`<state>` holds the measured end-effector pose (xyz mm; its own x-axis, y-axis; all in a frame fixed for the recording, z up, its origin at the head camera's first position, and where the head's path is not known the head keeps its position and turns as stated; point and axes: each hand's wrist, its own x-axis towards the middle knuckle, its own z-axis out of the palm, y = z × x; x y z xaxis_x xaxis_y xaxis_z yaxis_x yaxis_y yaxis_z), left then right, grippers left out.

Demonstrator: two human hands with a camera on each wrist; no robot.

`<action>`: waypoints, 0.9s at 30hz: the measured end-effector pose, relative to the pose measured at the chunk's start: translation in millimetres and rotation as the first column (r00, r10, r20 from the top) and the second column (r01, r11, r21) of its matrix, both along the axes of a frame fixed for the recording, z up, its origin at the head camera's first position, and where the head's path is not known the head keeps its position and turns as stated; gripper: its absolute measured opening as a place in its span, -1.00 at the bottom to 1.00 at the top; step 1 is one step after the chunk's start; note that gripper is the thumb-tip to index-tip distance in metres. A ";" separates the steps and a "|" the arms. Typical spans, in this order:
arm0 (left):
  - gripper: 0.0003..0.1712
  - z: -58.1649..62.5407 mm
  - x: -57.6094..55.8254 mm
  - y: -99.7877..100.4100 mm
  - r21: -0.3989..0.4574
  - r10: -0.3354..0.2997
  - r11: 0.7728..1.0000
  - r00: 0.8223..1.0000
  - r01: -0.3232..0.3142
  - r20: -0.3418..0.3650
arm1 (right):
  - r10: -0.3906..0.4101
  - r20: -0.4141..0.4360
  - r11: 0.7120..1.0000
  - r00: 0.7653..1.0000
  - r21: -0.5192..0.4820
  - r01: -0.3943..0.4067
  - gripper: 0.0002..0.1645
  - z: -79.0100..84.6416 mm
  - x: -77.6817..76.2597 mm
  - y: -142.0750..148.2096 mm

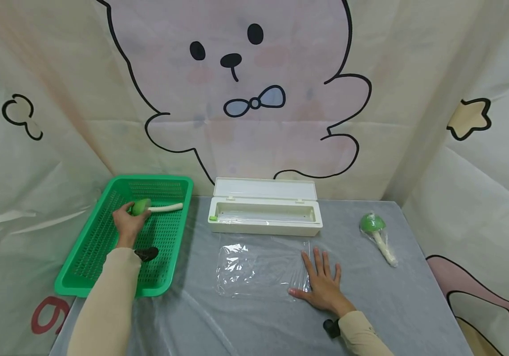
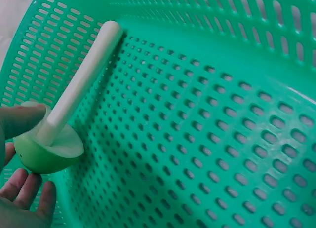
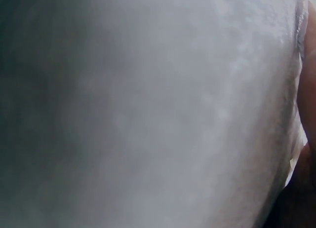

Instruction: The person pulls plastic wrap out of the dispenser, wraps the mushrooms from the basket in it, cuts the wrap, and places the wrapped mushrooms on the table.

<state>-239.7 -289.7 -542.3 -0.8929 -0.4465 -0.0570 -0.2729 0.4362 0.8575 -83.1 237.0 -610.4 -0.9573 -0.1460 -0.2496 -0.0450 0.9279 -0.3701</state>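
two hands work apart on the grey-covered table: the left hand (image 1: 128, 223) pinches the green cap of a toy mushroom (image 1: 142, 206) inside the green basket (image 1: 89, 242) at the left edge, its white stem lying toward the basket's far wall, while the right hand (image 1: 323, 284) lies flat, fingers straight, on the near right corner of a clear plastic sheet (image 1: 254, 264) before the open white film box (image 1: 265, 213); a second, wrapped mushroom (image 1: 376, 235) rests near the right edge. held only by its rounded cap, the toy looks liable to slip or swing against the basket wall, and the thin sheet could crease should the pressing hand slide
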 end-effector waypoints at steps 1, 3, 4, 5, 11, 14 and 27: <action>-0.23 -1.2 1.7 0.0 0.017 0.009 1.000 1.000 -0.009 -0.003 | 0.001 0.003 1.000 1.000 0.002 -0.001 0.45 0.4 -0.2 -0.2; -0.23 -3.7 4.8 0.1 0.044 0.024 0.999 1.000 -0.024 -0.015 | 0.003 0.005 1.000 1.000 0.006 -0.003 0.45 0.9 -0.4 -0.3; -0.23 -5.0 6.4 0.1 0.056 0.032 0.998 0.999 -0.031 -0.022 | 0.004 0.006 1.000 1.000 0.006 -0.004 0.45 0.9 -0.5 -0.3; -0.22 -6.3 7.7 0.1 0.058 0.039 0.998 0.999 -0.038 -0.021 | 0.004 0.007 1.000 1.000 0.008 -0.004 0.45 1.5 -0.4 -0.7; -0.16 -11.7 14.3 1.5 0.060 0.050 0.997 0.999 -0.049 -0.020 | 0.000 0.001 1.000 1.000 -0.007 0.000 0.44 3.0 1.3 -0.6; -0.14 -13.1 16.1 2.5 0.075 0.049 0.996 0.999 -0.049 0.000 | -0.006 -0.015 1.000 1.000 -0.011 0.006 0.43 2.4 1.8 -0.9; -0.14 -11.9 18.7 5.2 0.082 0.008 0.997 0.999 -0.012 0.051 | -0.012 -0.055 0.999 0.998 -0.045 0.010 0.41 -5.0 2.2 -1.5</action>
<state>-221.0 -284.5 -554.2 -0.8836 -0.4472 -0.1391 -0.3210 0.3621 0.8751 -80.9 235.5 -615.4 -0.9710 -0.1452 -0.1898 -0.0565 0.9112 -0.4081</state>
